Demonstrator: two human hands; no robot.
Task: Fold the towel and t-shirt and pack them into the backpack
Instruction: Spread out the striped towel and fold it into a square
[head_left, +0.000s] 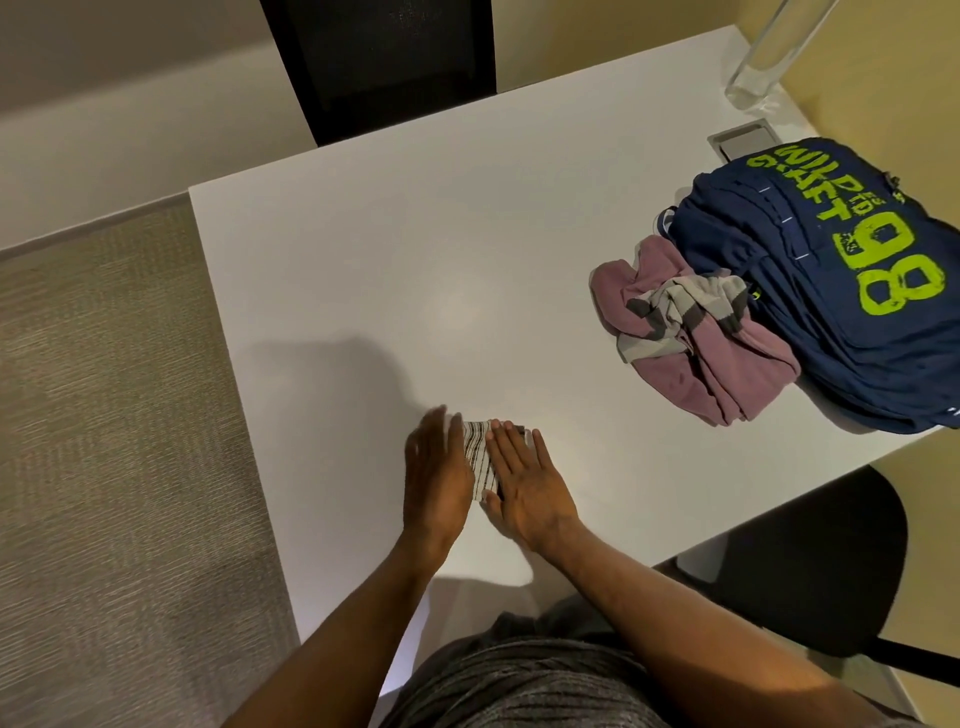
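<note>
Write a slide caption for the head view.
Left hand and right hand press a folded striped towel on the table; the crumpled t-shirt lies beside the backpack.

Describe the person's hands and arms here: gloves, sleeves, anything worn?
The left hand and right hand are bare, with no gloves, rings, watch or wristbands visible. No sleeves are in view either. The only clothing that shows is a grey heathered top at the bottom edge of the frame.

Bare table (395, 270) spreads ahead; backpack (831, 291) and crumpled t-shirt (691, 332) crowd its right side.
</note>
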